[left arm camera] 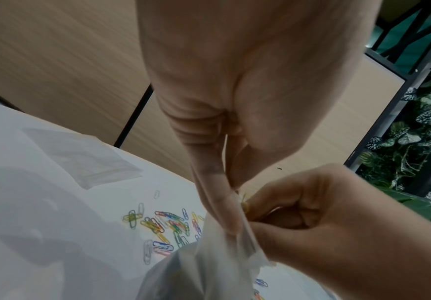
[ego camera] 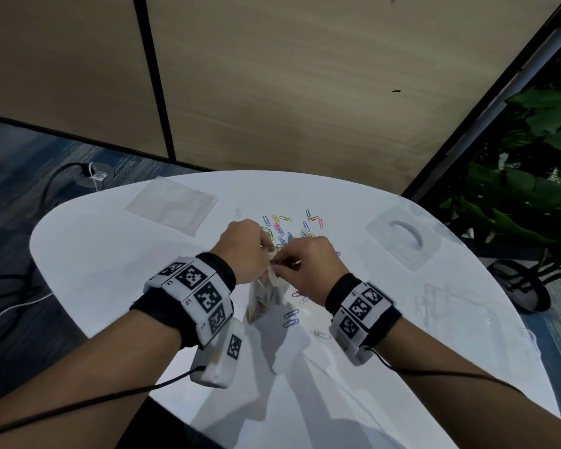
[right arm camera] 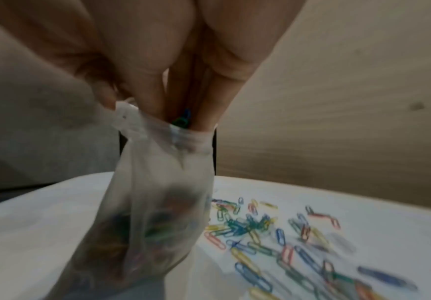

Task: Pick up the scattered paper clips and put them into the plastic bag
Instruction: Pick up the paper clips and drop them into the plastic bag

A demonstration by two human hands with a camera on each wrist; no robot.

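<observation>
A small clear plastic bag hangs above the white table, partly filled with coloured paper clips. My left hand pinches the bag's top edge. My right hand holds a few paper clips with its fingertips in the bag's mouth. Several coloured paper clips lie scattered on the table beyond my hands, and a few more paper clips lie near my right wrist. The right wrist view shows the loose pile beside the bag.
A flat empty clear bag lies at the table's far left. A clear plastic lid with a handle sits at the right, and clear packaging nearer the right edge. A wood-panelled wall and plants stand behind the table.
</observation>
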